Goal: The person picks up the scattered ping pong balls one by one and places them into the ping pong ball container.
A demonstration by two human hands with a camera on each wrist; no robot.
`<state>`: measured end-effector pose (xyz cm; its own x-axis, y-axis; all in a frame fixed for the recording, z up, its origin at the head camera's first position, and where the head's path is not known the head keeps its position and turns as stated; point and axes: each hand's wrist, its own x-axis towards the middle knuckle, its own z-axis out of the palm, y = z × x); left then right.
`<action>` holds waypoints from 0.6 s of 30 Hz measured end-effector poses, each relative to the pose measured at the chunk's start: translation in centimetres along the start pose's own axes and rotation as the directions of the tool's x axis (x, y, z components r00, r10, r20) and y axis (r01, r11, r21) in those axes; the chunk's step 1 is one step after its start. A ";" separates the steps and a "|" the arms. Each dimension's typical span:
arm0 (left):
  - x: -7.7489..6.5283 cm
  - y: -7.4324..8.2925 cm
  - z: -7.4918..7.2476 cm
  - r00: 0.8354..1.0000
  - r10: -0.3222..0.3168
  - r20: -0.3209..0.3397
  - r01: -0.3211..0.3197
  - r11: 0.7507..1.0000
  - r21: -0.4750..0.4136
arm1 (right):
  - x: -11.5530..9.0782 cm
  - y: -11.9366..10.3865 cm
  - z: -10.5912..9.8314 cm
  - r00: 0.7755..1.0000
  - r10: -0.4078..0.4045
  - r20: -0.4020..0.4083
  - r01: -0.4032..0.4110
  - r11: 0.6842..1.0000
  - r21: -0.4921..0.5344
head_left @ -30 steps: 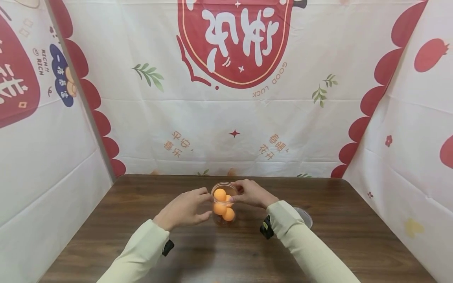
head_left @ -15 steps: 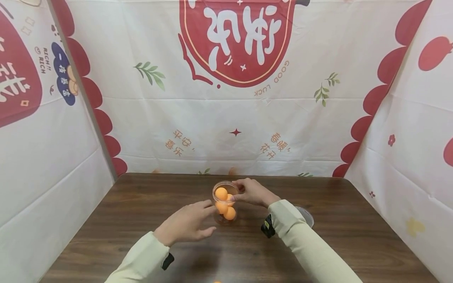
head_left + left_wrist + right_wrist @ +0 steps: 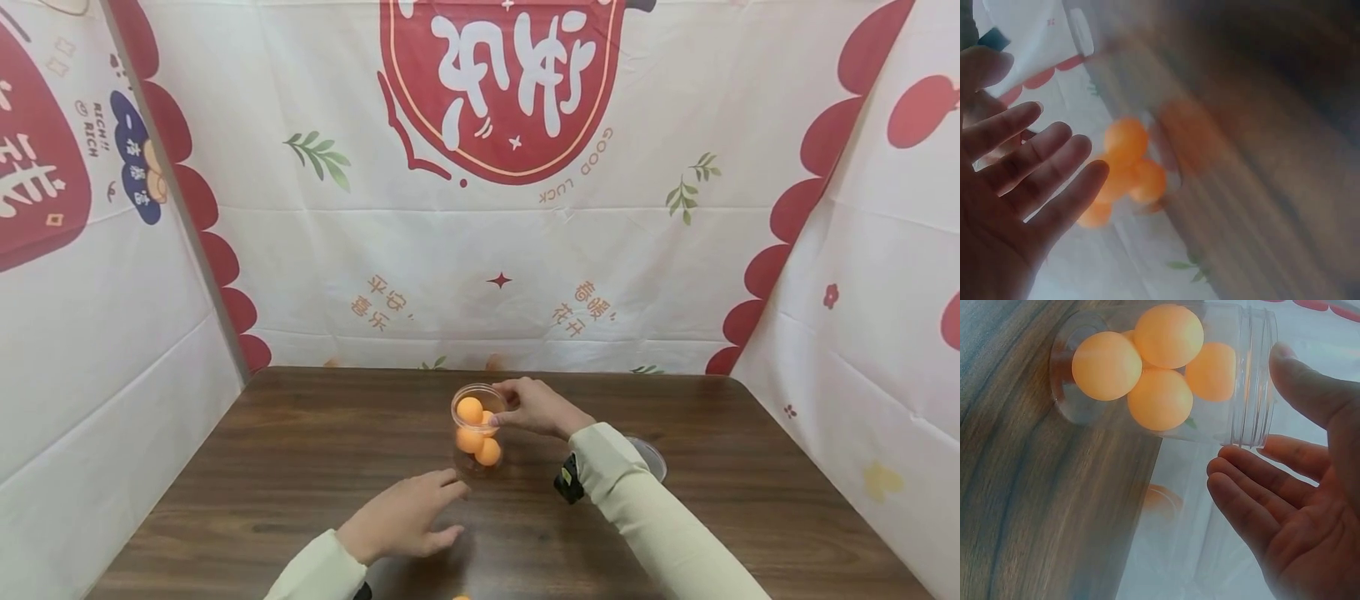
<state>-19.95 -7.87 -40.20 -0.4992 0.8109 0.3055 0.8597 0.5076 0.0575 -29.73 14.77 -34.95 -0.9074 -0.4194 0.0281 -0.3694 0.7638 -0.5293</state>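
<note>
A clear plastic jar stands upright on the table, its mouth uncovered, with several orange ping-pong balls stacked inside. My right hand holds the jar by the right side of its rim; in the right wrist view the thumb and fingers lie at the threaded neck. In front of the jar and to its left, my left hand hovers over the table with fingers extended and nothing held. Just below it, another orange ball peeks in at the bottom edge of the head view, mostly cut off.
A clear round lid lies on the dark wooden table, right of the jar and partly hidden by the right sleeve. Printed white cloth walls the table at the back and both sides.
My left hand has drawn away from the jar, toward the front of the table. My right hand stays at the jar's rim. The ball at the bottom edge shows slightly more than at first.
</note>
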 end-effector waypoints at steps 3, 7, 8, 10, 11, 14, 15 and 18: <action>0.0 0.5 0.5 0.999 0.017 0.034 -0.017 1.000 0.001 | 0.0 0.0 0.0 1.000 0.000 0.000 0.000 1.000 -0.003; -0.1 1.2 0.9 0.998 0.032 0.048 -0.033 0.999 0.027 | 0.0 0.2 0.0 1.000 -0.004 0.002 0.004 1.000 0.000; -0.1 1.4 0.9 0.998 0.030 0.052 -0.031 0.999 0.030 | 0.0 0.2 0.0 1.000 -0.005 0.004 0.005 1.000 0.003; -0.3 1.8 1.1 0.997 0.020 0.071 -0.022 1.000 0.020 | 0.0 0.2 0.1 1.000 -0.007 0.009 0.007 1.000 0.004; -0.4 2.0 1.1 0.996 0.010 0.089 -0.010 1.000 0.009 | 0.0 0.2 0.1 1.000 -0.008 0.012 0.008 1.000 0.004; -0.6 2.4 1.3 0.987 -0.021 0.156 0.025 0.999 -0.026 | -0.1 0.3 0.1 1.000 -0.009 0.013 0.009 1.000 0.005; -0.7 2.5 1.4 0.984 -0.029 0.177 0.036 0.999 -0.036 | 0.0 0.3 0.1 1.000 -0.010 0.011 0.010 1.000 0.004; -0.9 2.9 1.6 0.970 -0.050 0.237 0.066 0.996 -0.063 | 0.1 0.3 0.0 1.000 -0.018 0.005 0.018 1.000 0.003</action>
<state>-17.15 -6.66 -41.82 -0.5527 0.8305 0.0684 0.8298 0.5409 0.1373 -29.88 14.92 -35.11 -0.8994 -0.4358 0.0333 -0.3852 0.7544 -0.5315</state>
